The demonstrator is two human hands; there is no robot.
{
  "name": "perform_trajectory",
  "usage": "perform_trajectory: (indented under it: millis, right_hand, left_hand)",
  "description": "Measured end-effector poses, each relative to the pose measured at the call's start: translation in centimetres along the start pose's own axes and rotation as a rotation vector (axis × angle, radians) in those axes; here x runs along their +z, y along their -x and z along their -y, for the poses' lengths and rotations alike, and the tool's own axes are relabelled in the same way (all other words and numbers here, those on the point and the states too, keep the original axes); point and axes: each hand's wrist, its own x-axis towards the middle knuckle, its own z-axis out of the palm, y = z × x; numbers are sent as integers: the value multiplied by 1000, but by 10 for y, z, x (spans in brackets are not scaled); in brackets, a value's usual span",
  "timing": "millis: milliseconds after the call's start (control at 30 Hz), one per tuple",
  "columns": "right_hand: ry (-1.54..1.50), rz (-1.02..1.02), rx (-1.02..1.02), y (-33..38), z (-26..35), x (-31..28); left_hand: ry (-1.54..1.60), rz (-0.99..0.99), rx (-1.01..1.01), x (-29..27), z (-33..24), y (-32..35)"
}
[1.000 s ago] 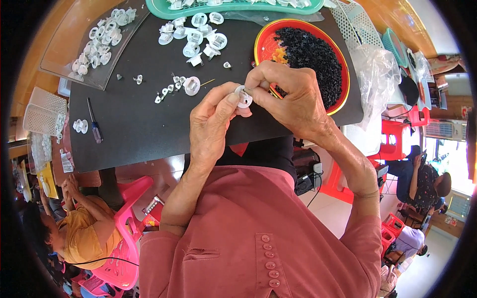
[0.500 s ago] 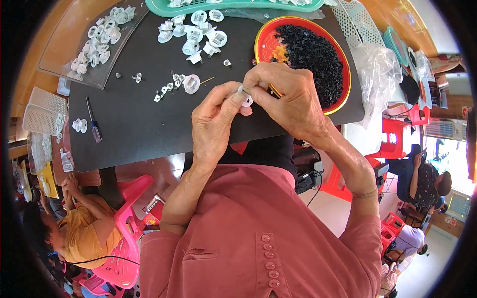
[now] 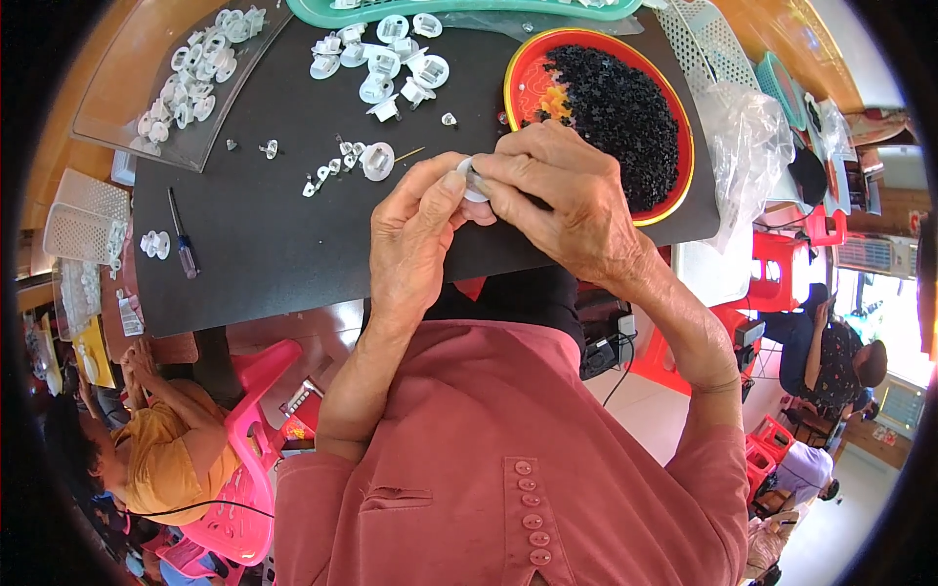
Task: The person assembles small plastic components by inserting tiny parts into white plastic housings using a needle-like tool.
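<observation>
Both hands, left and right, still pinch the small white part, barely shifted.

One fisheye view from the person's head looks steeply down, close over the black bench. Straight edges bend near the rim. The person's own forearms enter from below.

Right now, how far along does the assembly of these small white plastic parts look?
Done, seemingly: white round plastic pieces piled on the clear tray. In hand: the left hand and right hand pinch one small white round plastic part. Left: loose white parts and the red bowl heaped with tiny black pieces.
</observation>
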Motion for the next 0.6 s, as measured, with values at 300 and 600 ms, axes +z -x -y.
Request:
perform_trajectory:
  millis: [300,600]
  right_hand:
    - [-18,61,60,3,-2,-5]
    - [-156,-91,137,14,8,-9]
  left_hand:
    - [-53,0,-23,0,-2,-2]
    - [1,50,-61,2,-4,12]
